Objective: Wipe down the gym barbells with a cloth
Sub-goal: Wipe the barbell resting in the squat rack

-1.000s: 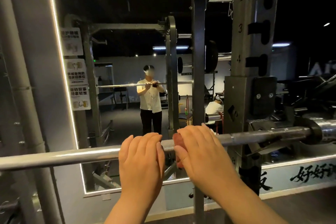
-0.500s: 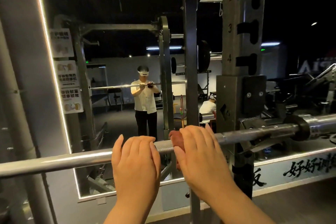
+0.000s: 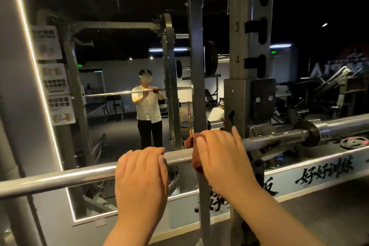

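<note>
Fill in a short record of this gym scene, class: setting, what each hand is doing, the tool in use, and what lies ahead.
setting: barbell resting on a rack upright, facing a wall mirror
left hand: curled over the bar, bare
right hand: pressing a reddish-brown cloth around the bar
bar between hands: knurled section
ahead: mirror shows the person at the bar

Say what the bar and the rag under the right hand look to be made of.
Barbell: metal, likely steel, a smooth bright finish with long highlights, and a dull cross-hatched knurled patch between the hands. Cloth: a soft reddish-brown fabric, matte, bunched and wrapped round the bar under the right hand; its weave is too blurred to name.
</note>
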A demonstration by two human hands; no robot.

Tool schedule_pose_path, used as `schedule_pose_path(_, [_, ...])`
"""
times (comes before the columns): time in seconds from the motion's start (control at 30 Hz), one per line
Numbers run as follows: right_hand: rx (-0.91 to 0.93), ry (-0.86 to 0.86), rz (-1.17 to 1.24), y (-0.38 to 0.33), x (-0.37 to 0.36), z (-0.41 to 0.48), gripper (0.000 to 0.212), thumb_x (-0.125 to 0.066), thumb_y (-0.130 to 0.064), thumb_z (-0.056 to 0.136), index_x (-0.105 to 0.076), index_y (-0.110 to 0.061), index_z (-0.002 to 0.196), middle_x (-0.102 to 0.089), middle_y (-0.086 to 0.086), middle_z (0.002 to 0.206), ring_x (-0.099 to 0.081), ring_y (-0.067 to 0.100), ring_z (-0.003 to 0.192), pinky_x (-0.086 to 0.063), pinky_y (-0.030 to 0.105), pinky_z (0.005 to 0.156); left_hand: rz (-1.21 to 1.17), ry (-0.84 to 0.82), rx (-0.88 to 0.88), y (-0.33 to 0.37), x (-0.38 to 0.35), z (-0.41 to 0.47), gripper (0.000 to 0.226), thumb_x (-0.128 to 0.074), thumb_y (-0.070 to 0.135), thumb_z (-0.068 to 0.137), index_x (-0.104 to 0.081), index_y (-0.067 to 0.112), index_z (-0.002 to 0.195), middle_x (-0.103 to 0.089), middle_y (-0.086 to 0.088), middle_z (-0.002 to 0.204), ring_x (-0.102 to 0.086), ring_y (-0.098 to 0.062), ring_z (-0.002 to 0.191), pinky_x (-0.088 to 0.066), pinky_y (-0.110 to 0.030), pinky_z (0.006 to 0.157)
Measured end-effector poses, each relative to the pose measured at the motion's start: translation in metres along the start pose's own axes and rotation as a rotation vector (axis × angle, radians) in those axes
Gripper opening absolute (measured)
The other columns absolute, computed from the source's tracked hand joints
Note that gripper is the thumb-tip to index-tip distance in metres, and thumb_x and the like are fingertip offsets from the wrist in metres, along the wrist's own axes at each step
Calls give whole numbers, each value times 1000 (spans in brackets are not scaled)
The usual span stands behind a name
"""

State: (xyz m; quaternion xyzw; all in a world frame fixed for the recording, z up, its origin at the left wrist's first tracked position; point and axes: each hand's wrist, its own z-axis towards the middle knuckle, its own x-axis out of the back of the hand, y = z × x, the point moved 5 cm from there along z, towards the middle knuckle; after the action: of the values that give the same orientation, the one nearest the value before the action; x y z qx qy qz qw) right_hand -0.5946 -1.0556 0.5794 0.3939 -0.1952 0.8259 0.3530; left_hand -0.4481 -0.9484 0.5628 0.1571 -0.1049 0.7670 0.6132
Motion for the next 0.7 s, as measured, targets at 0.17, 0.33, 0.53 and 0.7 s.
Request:
schedule_pose_path(0.17, [-63,211,178,1,-3,-23,59,-6,-54,108,-49,-27,136,-54,-11,135,-45,14,134,-16,44,127,-15,-29,15,-1,-4,-2,36,-40,39,98,-65,17,110,-69,-4,97,-64,-28,90,-42,-47,98])
schedule_pose_path(0.33, [-38,173,190,33,1,-16,52,-9,-58,106,-50,-35,127,-57,-20,121,-50,4,123,-20,43,126,-55,-80,88,0,-3,-1,44,-33,44,99,-68,20,112,-70,1,100,-65,-26,95,-37,-46,103])
schedule_pose_path(0.53, [-198,254,253,48,3,-13,46,-17,-52,107,-56,-31,117,-52,-20,112,-48,8,120,-23,42,125,-84,-92,169,8,1,7,39,-32,38,100,-69,25,105,-68,7,95,-65,-21,94,-38,-49,104])
schedule_pose_path(0.7, [-33,111,231,48,7,-11,52,-12,-62,102,-53,-38,123,-47,-26,116,-38,-3,115,-32,26,110,-104,-105,162,20,-5,9,39,-32,35,99,-70,27,102,-68,10,94,-67,-20,94,-36,-53,109])
